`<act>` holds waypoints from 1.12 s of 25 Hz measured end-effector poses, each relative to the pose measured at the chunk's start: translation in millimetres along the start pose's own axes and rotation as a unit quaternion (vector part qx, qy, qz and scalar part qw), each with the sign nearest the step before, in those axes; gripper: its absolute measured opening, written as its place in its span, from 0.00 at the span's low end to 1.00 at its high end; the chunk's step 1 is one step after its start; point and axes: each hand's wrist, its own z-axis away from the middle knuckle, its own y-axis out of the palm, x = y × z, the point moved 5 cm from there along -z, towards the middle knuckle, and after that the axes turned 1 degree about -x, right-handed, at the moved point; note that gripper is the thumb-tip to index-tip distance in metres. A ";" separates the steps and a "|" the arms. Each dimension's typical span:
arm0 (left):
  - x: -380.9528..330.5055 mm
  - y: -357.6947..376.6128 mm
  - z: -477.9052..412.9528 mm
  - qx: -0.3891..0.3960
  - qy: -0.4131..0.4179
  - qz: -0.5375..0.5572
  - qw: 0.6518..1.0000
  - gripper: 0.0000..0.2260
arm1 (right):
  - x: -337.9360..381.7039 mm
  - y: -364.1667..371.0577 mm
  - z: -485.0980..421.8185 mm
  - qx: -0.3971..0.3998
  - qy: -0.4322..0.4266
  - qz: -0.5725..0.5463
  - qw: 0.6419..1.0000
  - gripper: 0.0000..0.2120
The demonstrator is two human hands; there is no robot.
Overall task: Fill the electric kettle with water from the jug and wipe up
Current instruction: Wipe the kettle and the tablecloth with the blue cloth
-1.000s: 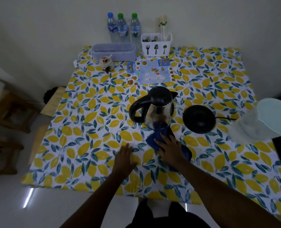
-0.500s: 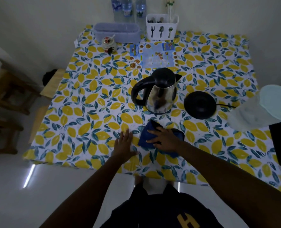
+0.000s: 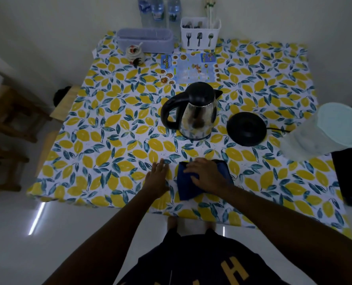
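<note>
A steel electric kettle (image 3: 197,115) with a black lid and handle stands mid-table, off its round black base (image 3: 246,128) to the right. The translucent jug (image 3: 323,131) with a pale lid sits at the table's right edge. My right hand (image 3: 207,174) presses flat on a dark blue cloth (image 3: 191,189) on the lemon-print tablecloth (image 3: 109,145), near the front edge. My left hand (image 3: 157,178) rests flat on the tablecloth just left of the cloth, fingers spread, holding nothing.
At the back stand three water bottles (image 3: 157,11), a white cutlery holder (image 3: 201,34), a grey oblong basket (image 3: 145,39), a small condiment jar (image 3: 135,54) and a printed menu card (image 3: 189,67). Wooden stools (image 3: 12,112) sit left of the table. A dark object (image 3: 350,175) is at the right.
My right hand has dragged the blue cloth back from the kettle's foot toward the front edge. The left hand stayed flat on the tablecloth beside it.
</note>
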 end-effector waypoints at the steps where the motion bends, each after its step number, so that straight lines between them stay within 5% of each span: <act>1: -3.4 0.9 0.1 -0.002 0.003 0.000 1.000 0.43 | 2.0 2.5 3.0 -0.033 0.049 0.033 0.998 0.20; 4: -7.6 2.2 0.6 0.002 -0.003 -0.009 1.000 0.42 | 14.7 36.6 13.5 0.004 0.108 0.093 0.990 0.27; 11: -20.8 -1.5 0.7 -0.010 0.051 -0.019 0.998 0.35 | -14.5 38.5 42.4 0.091 -0.076 0.103 0.988 0.27; 17: -46.1 6.9 -2.7 0.015 0.105 -0.030 0.994 0.35 | -37.0 23.3 66.5 0.133 -0.068 0.074 0.986 0.29; 20: -50.9 13.8 -3.3 0.027 0.115 -0.050 0.992 0.37 | -30.4 23.9 73.0 -0.017 0.028 0.058 0.998 0.26; 24: -49.9 18.9 -5.8 0.034 0.113 -0.061 0.991 0.39 | -27.7 51.9 78.3 -0.083 0.308 0.030 0.947 0.47; 28: -47.3 21.3 -9.0 0.043 0.113 -0.061 0.991 0.39 | -36.8 38.3 51.0 -0.105 0.296 0.046 0.948 0.43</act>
